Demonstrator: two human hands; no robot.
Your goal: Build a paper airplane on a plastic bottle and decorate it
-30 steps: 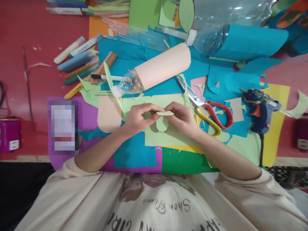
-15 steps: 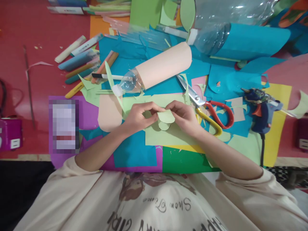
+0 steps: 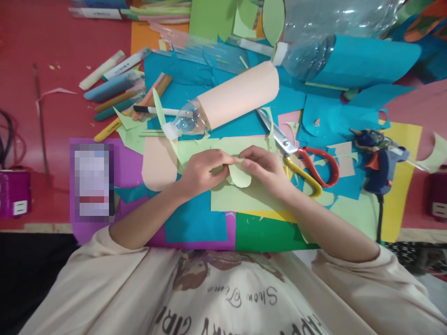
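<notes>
1. Step in hand, as it appears: shaping or folding a small piece of paper. The left hand (image 3: 200, 170) and the right hand (image 3: 263, 170) meet fingertip to fingertip, each pinching the top edge of a pale green cut-out (image 3: 240, 176).
2. The cut-out is at the centre of the view, held just above a larger pale green sheet (image 3: 244, 200). It hangs down from the fingers with a rounded lower edge.
3. Any further handling seems to call for a light, even pinch, since the paper is thin and creases easily.
4. Materials: flat, matte craft paper in blue, green, yellow and purple lies in overlapping layers on the red desk (image 3: 52, 121), with curled offcuts among it.
5. At 12 o'clock from the hands lies a clear plastic bottle (image 3: 237, 95), glossy at the neck, with a smooth peach paper tube around its body.
6. At 2 o'clock lie scissors (image 3: 300, 158) with metal blades and red and yellow handles.
7. At 3 o'clock lies a dark blue glue gun (image 3: 379, 158).
8. At 10 o'clock lies a loose bundle of markers (image 3: 118, 95), slim and round.
</notes>
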